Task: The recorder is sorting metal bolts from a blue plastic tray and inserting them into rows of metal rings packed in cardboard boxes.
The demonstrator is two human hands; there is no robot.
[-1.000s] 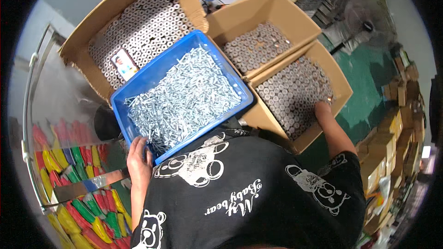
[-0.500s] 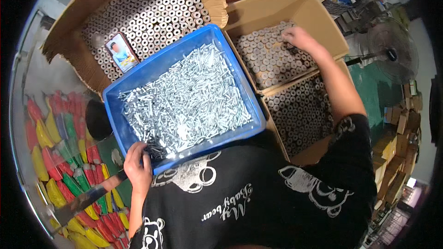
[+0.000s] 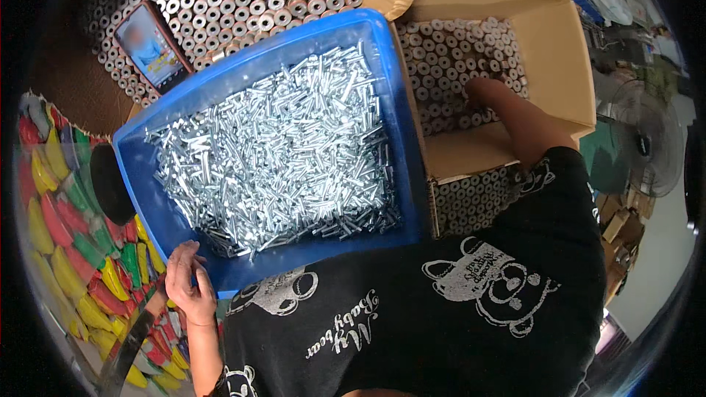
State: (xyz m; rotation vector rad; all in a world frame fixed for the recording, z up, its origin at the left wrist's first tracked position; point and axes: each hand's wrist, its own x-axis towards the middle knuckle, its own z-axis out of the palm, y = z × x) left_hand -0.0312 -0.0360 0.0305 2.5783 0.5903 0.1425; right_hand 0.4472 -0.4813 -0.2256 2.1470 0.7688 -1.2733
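Head view: my right hand [image 3: 485,93] reaches among grey, ring-shaped pieces [image 3: 438,72] inside a brown cardboard box [image 3: 557,51], its grip hidden. My left hand [image 3: 190,287] curls by the rectangular blue plastic tub [image 3: 406,129], hold unclear. A careless sweep could scatter pieces.

The person wears a black short-sleeved top [image 3: 412,323] with slanted white lettering [image 3: 342,331]. Right of that lettering is a large white bear print [image 3: 500,287]; left of it, a partly hidden white figure [image 3: 283,290] and, farther left, an outlined bear face [image 3: 241,381]. The hands [image 3: 190,283] are bare.
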